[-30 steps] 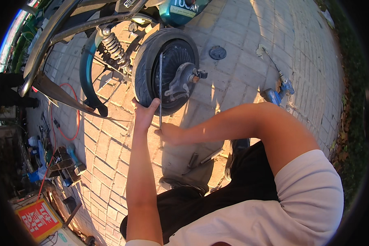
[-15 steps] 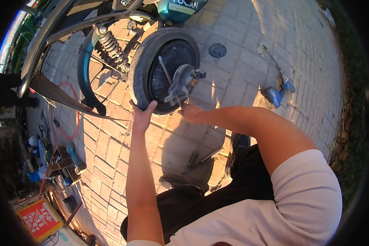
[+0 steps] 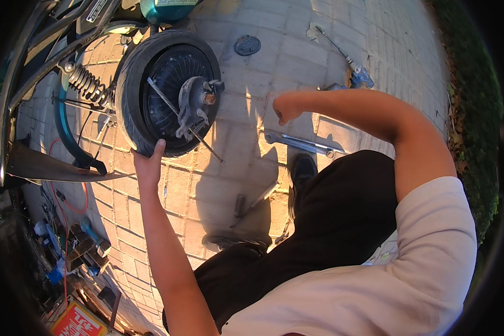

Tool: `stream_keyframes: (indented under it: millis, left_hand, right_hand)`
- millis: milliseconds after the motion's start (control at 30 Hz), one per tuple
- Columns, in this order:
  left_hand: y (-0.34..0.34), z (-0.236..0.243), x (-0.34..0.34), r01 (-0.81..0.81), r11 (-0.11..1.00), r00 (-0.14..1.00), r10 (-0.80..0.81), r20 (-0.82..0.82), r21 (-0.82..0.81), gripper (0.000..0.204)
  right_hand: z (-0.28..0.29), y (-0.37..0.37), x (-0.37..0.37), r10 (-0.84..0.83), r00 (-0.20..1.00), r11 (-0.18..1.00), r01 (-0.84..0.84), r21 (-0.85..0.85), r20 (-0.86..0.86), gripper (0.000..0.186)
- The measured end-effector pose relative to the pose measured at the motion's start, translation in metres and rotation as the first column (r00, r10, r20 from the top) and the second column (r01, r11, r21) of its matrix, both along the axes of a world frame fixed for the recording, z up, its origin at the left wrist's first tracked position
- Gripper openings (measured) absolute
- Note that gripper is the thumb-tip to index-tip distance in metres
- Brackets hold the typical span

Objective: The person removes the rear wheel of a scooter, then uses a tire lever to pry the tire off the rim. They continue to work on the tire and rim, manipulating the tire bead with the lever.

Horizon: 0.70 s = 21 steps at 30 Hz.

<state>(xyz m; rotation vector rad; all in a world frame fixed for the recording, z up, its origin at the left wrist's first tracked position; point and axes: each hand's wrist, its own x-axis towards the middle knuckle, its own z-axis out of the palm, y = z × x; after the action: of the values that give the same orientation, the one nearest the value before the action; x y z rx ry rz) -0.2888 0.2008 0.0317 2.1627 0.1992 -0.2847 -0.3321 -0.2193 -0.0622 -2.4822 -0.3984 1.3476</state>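
My left hand [image 3: 150, 161] grips the lower rim of a black tyre [image 3: 133, 127] on a hub-motor wheel [image 3: 159, 70]. A long metal rod [image 3: 159, 92] crosses the hub through a dark bracket [image 3: 193, 103], its lower end sticking out past the tyre. My right hand [image 3: 285, 109] hovers right of the wheel, off the rod, fingers curled; whatever may be inside them is hidden. Just below it, wrenches [image 3: 299, 143] lie on the paving. Beside the wheel are a coil shock [image 3: 87, 84] and a teal curved part [image 3: 67, 134].
The bike frame [image 3: 22, 84] fills the upper left. On the paving lie a blue power tool [image 3: 361, 75], a round dark disc [image 3: 246, 45], a small cylinder [image 3: 239, 204], a red cable [image 3: 84, 201] and several tools [image 3: 89, 246] at lower left. A hedge [image 3: 476, 134] runs along the right.
My right hand has left the rod and moved up and right. The view has shifted, so the wheel sits farther left and higher, and the wrenches now show.
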Motion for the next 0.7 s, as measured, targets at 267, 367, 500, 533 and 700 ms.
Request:
stream_keyframes:
  millis: [267,367,500,533,700]
  left_hand:
    - [-0.030,0.116,0.018,-0.032,0.834,0.945,-0.154,0.287,0.551,0.077]
    - [-0.061,0.127,0.056,0.101,0.807,0.830,-0.390,0.398,0.581,0.069]
    - [-0.097,0.128,0.105,0.153,0.670,0.768,-0.543,0.339,0.727,0.076]
    - [-0.104,0.128,0.117,0.196,0.651,0.799,-0.539,0.265,0.734,0.076]
    - [-0.127,0.130,0.150,0.290,0.688,0.896,-0.440,0.065,0.665,0.072]
  right_hand:
    - [-0.036,-0.051,-0.212,-0.441,0.800,0.835,0.532,-0.141,0.407,0.022]
    - [-0.057,-0.050,-0.224,-0.493,0.736,0.793,0.600,-0.109,0.464,0.018]
    - [-0.072,-0.053,-0.225,-0.535,0.744,0.782,0.615,-0.097,0.399,0.016]
    - [-0.073,-0.052,-0.226,-0.541,0.732,0.785,0.616,-0.064,0.414,0.016]
    - [-0.081,-0.036,-0.227,-0.578,0.641,0.756,0.653,0.038,0.505,0.016]
